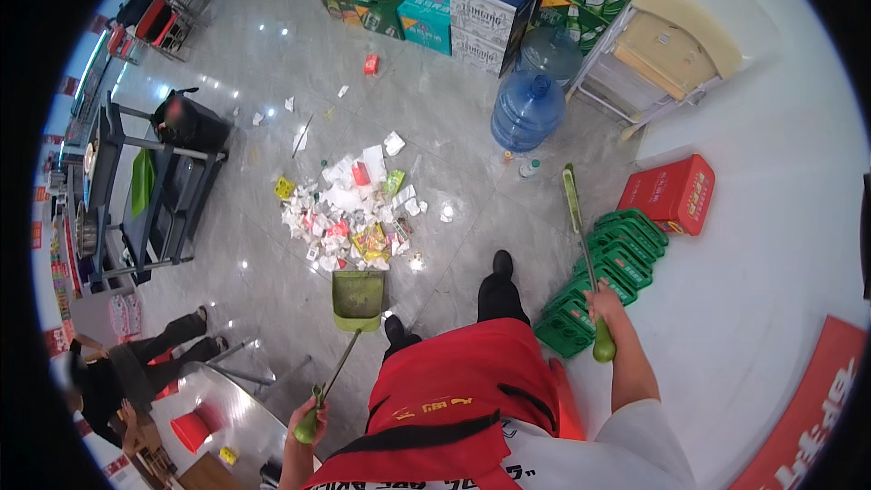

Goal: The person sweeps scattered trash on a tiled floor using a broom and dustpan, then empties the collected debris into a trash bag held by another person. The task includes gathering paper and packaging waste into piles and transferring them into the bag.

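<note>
My left hand (309,416) grips the green handle of a long-handled dustpan (358,301). The pan rests on the grey tiled floor, its open side facing a litter pile (340,207). White crumpled tissues, red paper and yellow and green wrappers make up that heap, right beyond the pan's lip. In my right hand (604,303) is a long metal stick with a green grip, seemingly a broom; its narrow green head (570,194) points away from me, well right of the litter. Green plastic bottle carriers (605,265) lie under and beside the stick.
A grey utility cart (153,218) and black bin (197,124) stand left. Blue water jugs (528,112), beer cartons (486,20) and a folded chair (663,51) line the far right. A red container (670,194) sits by the wall. A person (122,367) is near a metal table (238,408).
</note>
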`<state>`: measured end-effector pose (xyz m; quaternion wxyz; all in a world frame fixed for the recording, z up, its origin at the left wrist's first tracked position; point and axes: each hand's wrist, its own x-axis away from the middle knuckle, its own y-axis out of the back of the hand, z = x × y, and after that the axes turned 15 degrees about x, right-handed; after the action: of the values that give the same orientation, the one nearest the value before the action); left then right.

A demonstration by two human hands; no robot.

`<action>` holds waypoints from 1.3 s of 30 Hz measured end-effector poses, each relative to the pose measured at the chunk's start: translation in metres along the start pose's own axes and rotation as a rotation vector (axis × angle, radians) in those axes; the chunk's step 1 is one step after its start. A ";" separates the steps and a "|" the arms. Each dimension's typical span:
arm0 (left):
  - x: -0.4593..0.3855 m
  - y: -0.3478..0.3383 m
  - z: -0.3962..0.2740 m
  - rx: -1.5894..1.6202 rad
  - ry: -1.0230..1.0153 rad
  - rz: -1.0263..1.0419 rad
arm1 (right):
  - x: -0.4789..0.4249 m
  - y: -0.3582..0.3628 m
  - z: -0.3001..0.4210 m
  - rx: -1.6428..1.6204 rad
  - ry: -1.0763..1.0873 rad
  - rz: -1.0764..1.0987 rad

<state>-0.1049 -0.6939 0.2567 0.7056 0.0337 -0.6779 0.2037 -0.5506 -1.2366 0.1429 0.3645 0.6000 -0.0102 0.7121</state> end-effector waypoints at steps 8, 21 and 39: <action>-0.011 0.002 0.099 0.119 0.027 -0.073 | -0.113 0.062 0.101 0.303 -0.007 0.069; -0.048 0.029 0.149 0.298 0.141 -0.014 | -0.079 -0.035 0.152 0.260 -0.023 0.267; -0.040 0.027 0.137 0.073 -0.016 -0.169 | -0.042 -0.117 0.264 0.282 0.180 0.508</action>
<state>-0.2432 -0.7235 0.2225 0.7130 0.1181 -0.6705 0.1678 -0.2641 -1.2913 0.1308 0.0873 0.5573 -0.0283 0.8252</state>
